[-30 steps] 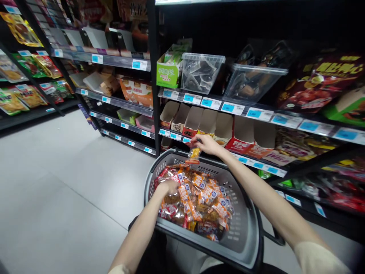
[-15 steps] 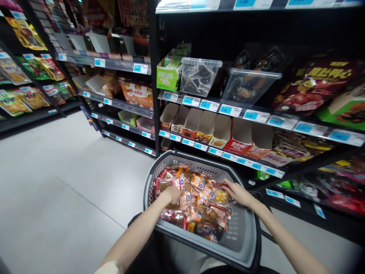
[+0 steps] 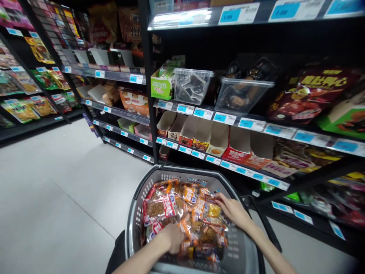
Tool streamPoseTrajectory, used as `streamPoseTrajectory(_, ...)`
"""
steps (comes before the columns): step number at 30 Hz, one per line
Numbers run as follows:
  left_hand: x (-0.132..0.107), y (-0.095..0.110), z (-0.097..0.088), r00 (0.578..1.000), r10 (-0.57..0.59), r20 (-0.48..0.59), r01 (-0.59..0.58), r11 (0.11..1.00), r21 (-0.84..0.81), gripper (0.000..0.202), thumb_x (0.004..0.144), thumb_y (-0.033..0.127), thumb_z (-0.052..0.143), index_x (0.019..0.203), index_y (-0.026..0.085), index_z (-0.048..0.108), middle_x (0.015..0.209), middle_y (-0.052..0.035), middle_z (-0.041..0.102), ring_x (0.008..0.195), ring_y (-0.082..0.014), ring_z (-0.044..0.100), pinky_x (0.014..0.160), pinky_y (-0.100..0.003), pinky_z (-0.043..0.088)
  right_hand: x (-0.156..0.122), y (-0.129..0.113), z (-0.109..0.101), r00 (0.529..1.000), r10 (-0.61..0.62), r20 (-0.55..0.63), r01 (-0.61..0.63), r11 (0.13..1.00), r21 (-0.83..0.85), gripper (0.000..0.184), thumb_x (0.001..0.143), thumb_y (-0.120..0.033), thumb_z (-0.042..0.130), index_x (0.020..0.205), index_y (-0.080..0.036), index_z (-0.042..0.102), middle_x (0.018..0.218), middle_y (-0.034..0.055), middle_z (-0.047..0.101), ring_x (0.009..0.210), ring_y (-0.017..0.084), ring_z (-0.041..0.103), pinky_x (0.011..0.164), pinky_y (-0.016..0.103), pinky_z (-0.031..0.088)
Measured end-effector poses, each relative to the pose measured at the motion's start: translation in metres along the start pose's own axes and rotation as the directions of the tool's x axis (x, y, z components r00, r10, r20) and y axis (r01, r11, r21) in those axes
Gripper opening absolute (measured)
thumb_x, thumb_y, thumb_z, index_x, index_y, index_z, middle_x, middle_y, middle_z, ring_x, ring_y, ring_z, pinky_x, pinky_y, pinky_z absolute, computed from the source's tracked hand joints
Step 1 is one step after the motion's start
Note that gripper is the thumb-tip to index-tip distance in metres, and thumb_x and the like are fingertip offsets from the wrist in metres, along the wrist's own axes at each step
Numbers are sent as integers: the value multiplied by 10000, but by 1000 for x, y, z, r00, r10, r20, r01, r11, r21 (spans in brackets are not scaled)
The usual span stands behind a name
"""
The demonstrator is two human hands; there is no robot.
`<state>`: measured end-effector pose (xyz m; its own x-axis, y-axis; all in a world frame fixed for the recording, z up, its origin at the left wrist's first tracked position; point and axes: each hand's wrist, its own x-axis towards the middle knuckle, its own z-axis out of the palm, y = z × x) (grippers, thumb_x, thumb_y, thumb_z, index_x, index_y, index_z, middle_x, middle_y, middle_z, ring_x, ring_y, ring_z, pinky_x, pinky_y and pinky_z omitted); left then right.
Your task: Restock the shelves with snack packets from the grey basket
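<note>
- The basket (image 3: pixel 171 170) has its near rim cut off by the bottom edge.
- In the basket, the left hand (image 3: pixel 172 238) curls its fingers down among the snack packets (image 3: pixel 161 205); its grip cannot be told.
- The right hand (image 3: pixel 234 211) covers whatever it touches in the basket.
- Above the basket, the print on the price tags (image 3: pixel 199 113) is too small to read.
- Right of the basket, the low bags (image 3: pixel 342 194) are blurred.

Looking across a pale grey floor (image 3: pixel 57 198). Facing black shelving (image 3: pixel 148 125) on the right, carrying blue price tags (image 3: pixel 203 113) along every front edge, clear tubs (image 3: pixel 242 93) and open cardboard boxes (image 3: pixel 203 134). Catching glow from a light strip (image 3: pixel 182 17) at the top shelf's edge.
</note>
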<state>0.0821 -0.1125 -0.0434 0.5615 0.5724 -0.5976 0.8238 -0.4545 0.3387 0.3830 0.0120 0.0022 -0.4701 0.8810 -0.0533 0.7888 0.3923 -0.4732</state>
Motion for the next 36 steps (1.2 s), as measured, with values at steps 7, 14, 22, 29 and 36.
streamPoseTrajectory(7,-20,8,-38,888,-155,-434,-22,927,-375,537,1017,372,472,1510,167,524,1511,-235,594,1405,-362,585,1193,-525,460,-2,-28,13,994,96,53,-109,838,534,390,938,-705,498,1072,-341,548,585,-33,657,502,282,696,524,401,544)
streamPoseTrajectory(14,-25,14,-55,842,-287,-456,-340,372,-863,713,885,162,566,1568,281,400,1540,-118,556,1232,-240,672,1079,-409,556,5,-73,18,973,231,-10,-141,624,769,534,803,-747,681,1060,-309,516,731,3,728,567,264,748,520,389,615)
streamPoseTrajectory(22,-24,12,-52,755,-422,-501,-503,116,-856,518,777,528,862,1157,211,712,1194,-89,720,771,-155,676,671,-278,561,-7,-92,15,982,184,-31,-82,576,813,473,878,-673,668,1096,-273,540,828,12,766,591,247,759,547,382,650)
streamPoseTrajectory(29,-42,-20,-73,564,-655,-503,-603,90,-793,499,669,533,930,962,209,690,860,-9,728,692,-146,663,607,-227,485,5,-22,-24,941,-186,-283,159,980,-117,374,994,-421,564,1250,-177,686,1443,194,673,1468,421,508,1226,647,369)
streamPoseTrajectory(36,-84,-149,-175,304,-795,-526,-494,340,-800,403,578,359,945,848,168,714,705,-13,719,591,-125,638,554,-204,441,3,23,1,971,-71,-230,-63,847,-528,408,873,-228,633,1269,-183,721,1715,161,376,1365,427,534,1060,559,485)
